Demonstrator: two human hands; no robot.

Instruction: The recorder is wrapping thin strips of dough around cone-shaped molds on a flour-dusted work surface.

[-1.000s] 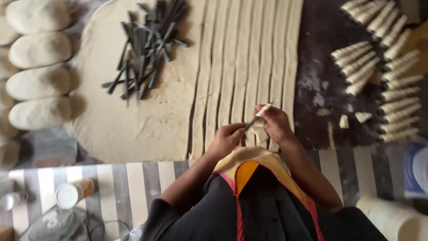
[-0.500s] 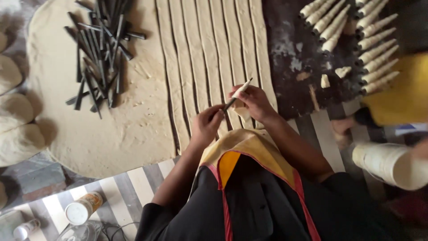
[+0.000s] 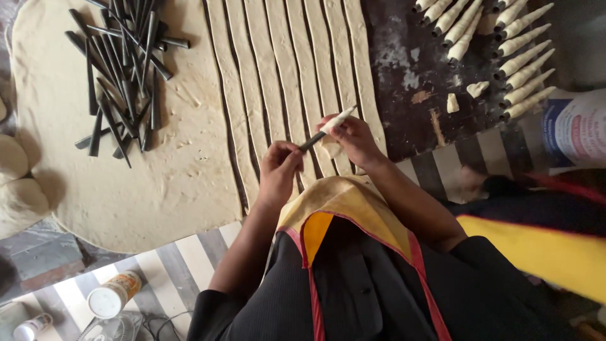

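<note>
Dough is what you are working with at the middle of the frame: your left hand (image 3: 279, 169) pinches the dark narrow end of a thin cone mould (image 3: 328, 129), its grip closed tight on the metal tip. Your right hand (image 3: 352, 140) sits just right of it and a little higher, fingers closed around the pale, dough-wrapped upper part of the same mould, with a loose end of the dough strip (image 3: 331, 149) hanging under the fingers. The mould slants from lower left up to upper right, held just above the cut strips.

Those long dough strips (image 3: 278, 76) run from the top edge down toward your hands, side by side with narrow dark gaps between them. Left of them spreads the uncut dough sheet (image 3: 158, 177), and on its upper part lies a loose pile of bare metal moulds (image 3: 120, 69), crossing one another. In the upper right corner, finished wrapped cones (image 3: 505, 50) lie in rows on the dark counter (image 3: 404, 82), with a few small dough scraps (image 3: 464, 95) just below them. Rounded dough balls (image 3: 19, 183) show at the left edge. At the lower left, on the striped cloth (image 3: 164, 278), a small jar (image 3: 113, 294) lies on its side. Your yellow apron (image 3: 353, 208) fills the lower middle.
</note>
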